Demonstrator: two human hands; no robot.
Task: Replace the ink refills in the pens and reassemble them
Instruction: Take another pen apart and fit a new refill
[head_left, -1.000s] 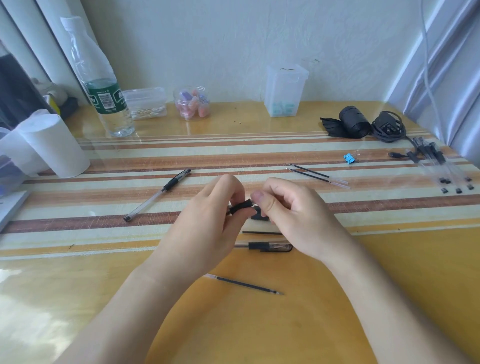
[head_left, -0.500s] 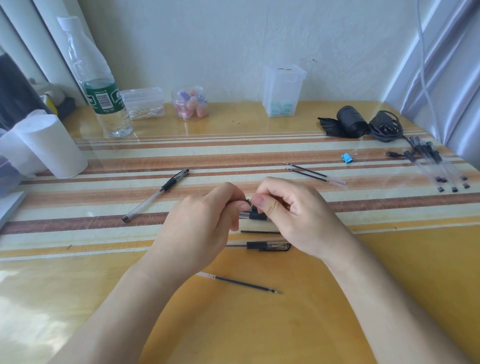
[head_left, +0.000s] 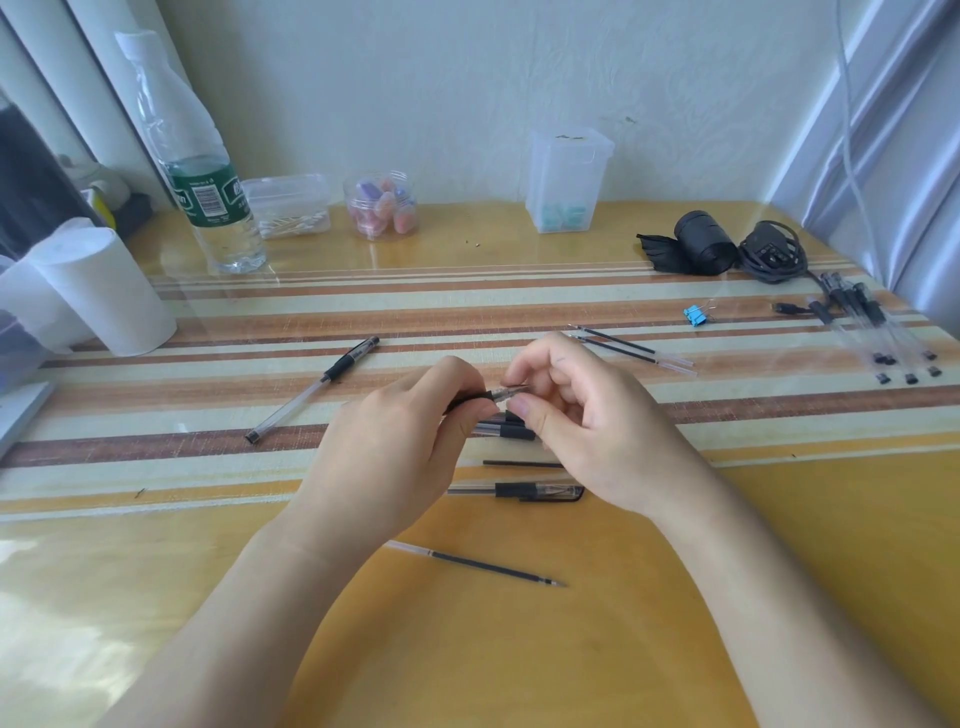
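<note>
Left hand (head_left: 395, 447): fingers curled round pen (head_left: 493, 396), mid-desk (head_left: 675, 623).
Right hand (head_left: 587, 421): thumb and forefinger pinch its tip.
Refill (head_left: 488, 566): toward desk's near edge.

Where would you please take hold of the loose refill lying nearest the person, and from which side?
Probably mid-shaft, pinching the refill from above with fingers across it: it lies flat and thin on the table, writing tip at its right end, best left untouched.
</note>
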